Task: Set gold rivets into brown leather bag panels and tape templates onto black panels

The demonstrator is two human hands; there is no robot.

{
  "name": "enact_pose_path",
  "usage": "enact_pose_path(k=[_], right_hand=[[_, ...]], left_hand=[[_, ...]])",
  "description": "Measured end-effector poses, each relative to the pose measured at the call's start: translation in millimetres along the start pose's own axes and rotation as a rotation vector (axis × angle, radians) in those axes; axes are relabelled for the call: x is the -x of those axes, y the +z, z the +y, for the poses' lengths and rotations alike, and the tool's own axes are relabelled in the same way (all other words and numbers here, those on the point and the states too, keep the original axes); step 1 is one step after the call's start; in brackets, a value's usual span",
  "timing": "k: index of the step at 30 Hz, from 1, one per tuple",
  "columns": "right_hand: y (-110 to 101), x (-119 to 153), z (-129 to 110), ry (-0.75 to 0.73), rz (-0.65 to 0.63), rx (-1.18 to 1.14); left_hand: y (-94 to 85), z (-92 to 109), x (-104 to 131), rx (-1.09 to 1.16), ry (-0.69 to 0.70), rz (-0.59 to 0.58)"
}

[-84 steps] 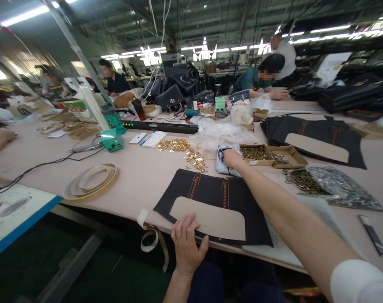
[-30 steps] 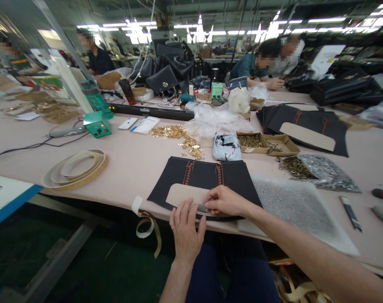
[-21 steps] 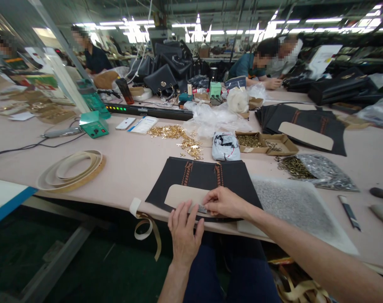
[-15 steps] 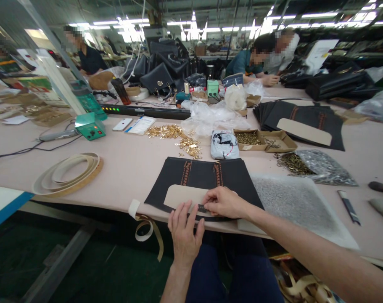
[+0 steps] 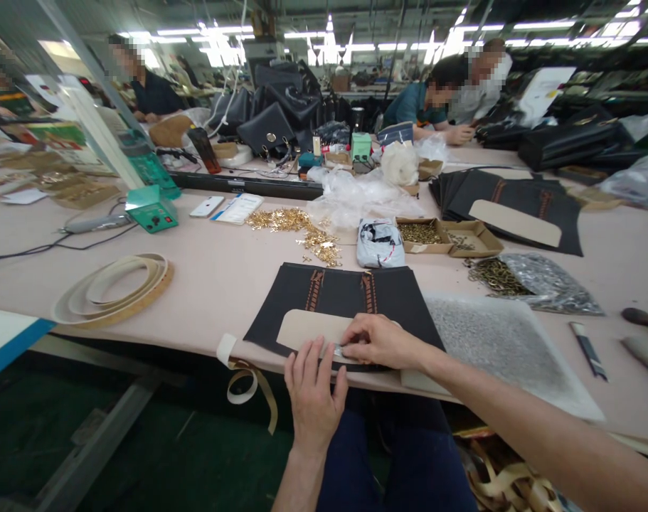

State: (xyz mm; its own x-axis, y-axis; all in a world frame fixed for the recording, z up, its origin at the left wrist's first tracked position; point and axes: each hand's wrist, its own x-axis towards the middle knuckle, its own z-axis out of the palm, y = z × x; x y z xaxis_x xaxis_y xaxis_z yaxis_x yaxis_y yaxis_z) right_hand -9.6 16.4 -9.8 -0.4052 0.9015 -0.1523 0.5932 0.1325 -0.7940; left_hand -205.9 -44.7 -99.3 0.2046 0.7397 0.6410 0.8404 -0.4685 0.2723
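Observation:
A black bag panel (image 5: pixel 342 288) with two rows of brown stitched trim lies at the table's front edge. On its near part rests a beige piece with rounded corners (image 5: pixel 310 328). My left hand (image 5: pixel 311 387) is open, fingers spread, tips on the near edge of the panel and beige piece. Thumb and fingertips of my right hand (image 5: pixel 382 341) are pinched on a small flat strip (image 5: pixel 338 350) that glints silver, pressed low against the beige piece. Most of the strip is hidden under those fingers.
Gold-coloured fittings (image 5: pixel 281 220), a white plastic bag (image 5: pixel 380 244) and cardboard boxes of small hardware (image 5: pixel 476 240) lie beyond the panel. A foam-like sheet (image 5: pixel 505 348) is to the right. Rolled strips (image 5: pixel 113 295) lie left. Other people work across the table.
The strip in my right fingers looked dark with small marks before and now catches the light, as if tilted. Both hands stay in nearly the same place.

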Motion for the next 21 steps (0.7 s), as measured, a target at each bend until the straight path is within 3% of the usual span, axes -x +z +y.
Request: enact_pose_path(k=[5,15,21], right_hand=[[-3,-11,7,0.109,-0.103,-0.045],[-12,-24,9,-0.048,-0.200,-0.033],[-19,-32,-5,-0.009,-0.227,0.084]], left_hand=[[-5.1,5,-8,0.011,-0.057,0.014],[-14.3,7,-20,-0.003,-0.109,-0.003],[-17.4,13,-26,-0.012,-0.168,-0.022]])
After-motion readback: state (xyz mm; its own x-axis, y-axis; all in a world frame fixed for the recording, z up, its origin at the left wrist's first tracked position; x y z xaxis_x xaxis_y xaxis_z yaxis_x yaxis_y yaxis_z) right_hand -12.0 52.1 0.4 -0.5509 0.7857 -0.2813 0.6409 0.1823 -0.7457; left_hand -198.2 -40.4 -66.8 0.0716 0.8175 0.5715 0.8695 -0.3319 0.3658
